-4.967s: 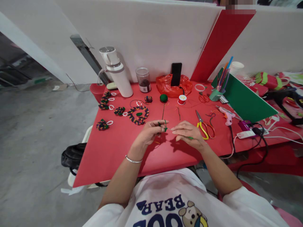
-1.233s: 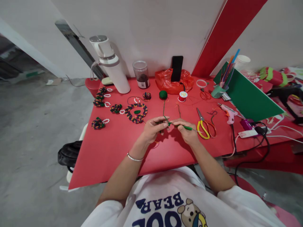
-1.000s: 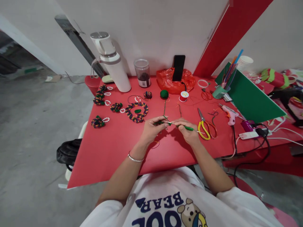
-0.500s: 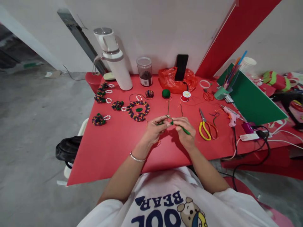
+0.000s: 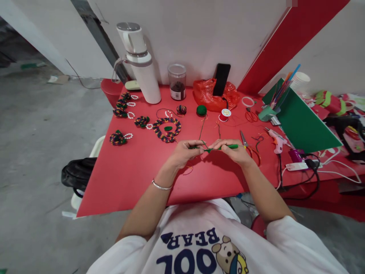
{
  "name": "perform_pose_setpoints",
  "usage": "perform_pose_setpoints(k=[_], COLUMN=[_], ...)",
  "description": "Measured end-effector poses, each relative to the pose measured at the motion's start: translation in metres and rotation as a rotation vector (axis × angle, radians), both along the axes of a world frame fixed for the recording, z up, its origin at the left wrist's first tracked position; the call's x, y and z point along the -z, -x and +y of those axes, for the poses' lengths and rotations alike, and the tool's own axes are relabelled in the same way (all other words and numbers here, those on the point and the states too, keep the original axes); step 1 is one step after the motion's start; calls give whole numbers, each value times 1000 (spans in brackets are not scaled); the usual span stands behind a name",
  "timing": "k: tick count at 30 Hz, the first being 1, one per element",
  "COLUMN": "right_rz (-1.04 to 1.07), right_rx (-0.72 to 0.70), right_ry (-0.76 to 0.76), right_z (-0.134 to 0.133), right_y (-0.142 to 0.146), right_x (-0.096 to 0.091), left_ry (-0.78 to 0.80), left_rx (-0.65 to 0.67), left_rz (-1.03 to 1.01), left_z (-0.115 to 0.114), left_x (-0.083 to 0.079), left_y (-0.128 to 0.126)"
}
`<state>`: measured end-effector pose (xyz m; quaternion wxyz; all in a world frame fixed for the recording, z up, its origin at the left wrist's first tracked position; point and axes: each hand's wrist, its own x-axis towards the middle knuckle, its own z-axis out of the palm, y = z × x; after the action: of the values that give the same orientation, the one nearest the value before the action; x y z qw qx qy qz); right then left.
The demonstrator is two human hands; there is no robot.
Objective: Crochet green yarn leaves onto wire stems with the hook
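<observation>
Over the red table, my left hand (image 5: 185, 153) pinches a small dark green crochet piece (image 5: 209, 150), mostly covered by the fingers. A strand of green yarn runs from this hand up to the green yarn ball (image 5: 201, 110). My right hand (image 5: 234, 153) is closed around a crochet hook (image 5: 233, 146) with a green handle, held nearly level, its tip end at the green piece. The fingertips of both hands almost meet. To the upper left of my hands lies a braided multicolour ring (image 5: 158, 133) with a green piece (image 5: 168, 128) inside it.
Scissors (image 5: 243, 139) and a pink glue gun (image 5: 279, 142) lie right of my hands. Behind stand a thread spool (image 5: 225, 115), a clear jar (image 5: 177, 82), a white flask (image 5: 146, 82) and a phone (image 5: 221, 80). Several multicolour knotted pieces with white beads, one knotted piece (image 5: 118, 137) nearest, lie left.
My right hand has moved right and turned, so the crochet hook now lies nearly level rather than slanting down. My left hand has shifted slightly left. The view has moved a little.
</observation>
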<state>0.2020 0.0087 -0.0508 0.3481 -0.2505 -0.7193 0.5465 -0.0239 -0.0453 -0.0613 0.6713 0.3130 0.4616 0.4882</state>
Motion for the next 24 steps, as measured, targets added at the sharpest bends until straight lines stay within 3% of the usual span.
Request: perform_pose_setpoints(k=[9, 17, 24], right_rz=[-117, -117, -133], right_rx=[-35, -20, 9], right_ry=[-44, -52, -250], right_z=[2, 0, -7], right_y=[-3, -3, 6], right_x=[-12, -9, -15], left_ry=[-33, -49, -76], left_rx=[-47, -75, -98], left_rz=[69, 98, 93], left_z=[0, 1, 1], left_x=[-1, 0, 1], left_y=[0, -2, -2])
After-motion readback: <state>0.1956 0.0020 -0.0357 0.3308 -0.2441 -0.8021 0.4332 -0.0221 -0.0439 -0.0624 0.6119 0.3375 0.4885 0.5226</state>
